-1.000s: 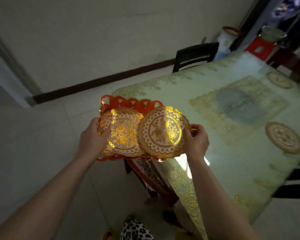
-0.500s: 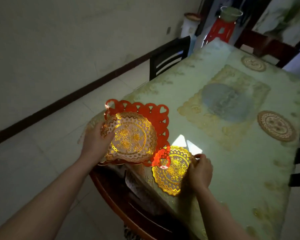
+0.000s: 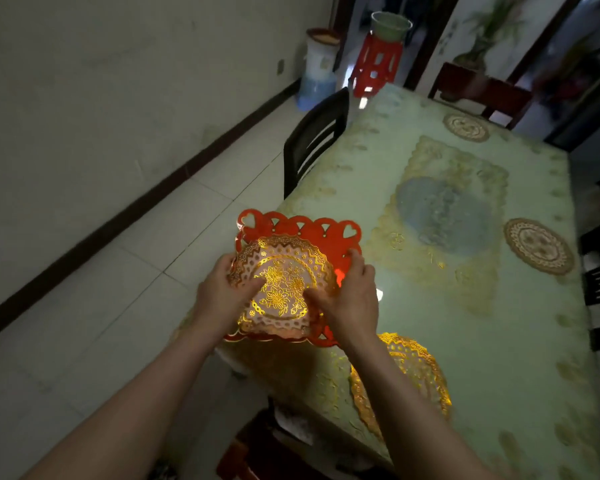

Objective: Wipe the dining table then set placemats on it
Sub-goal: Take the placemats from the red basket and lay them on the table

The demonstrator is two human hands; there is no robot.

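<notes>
I hold a stack of mats over the near left corner of the dining table (image 3: 520, 341). On top is a round gold lace placemat (image 3: 283, 284); under it lies a red mat with heart cut-outs (image 3: 302, 226). My left hand (image 3: 219, 294) grips the stack's left edge, thumb on top. My right hand (image 3: 349, 294) pinches the gold mat's right edge. A second gold placemat (image 3: 416, 367) lies flat on the table, partly behind my right forearm. Two more round placemats rest on the table, one on the right side (image 3: 537, 245) and one at the far end (image 3: 466, 127).
A green floral cloth covers the table. A black chair (image 3: 314, 140) stands at its left side, a dark red chair (image 3: 478, 88) at the far end. A red stool (image 3: 376, 62) with a bucket and a tall vase (image 3: 317, 69) stand by the wall.
My right hand let go of the gold placemat it laid on the table's near edge and came back to the stack in my left hand. The view shifted forward over the table.
</notes>
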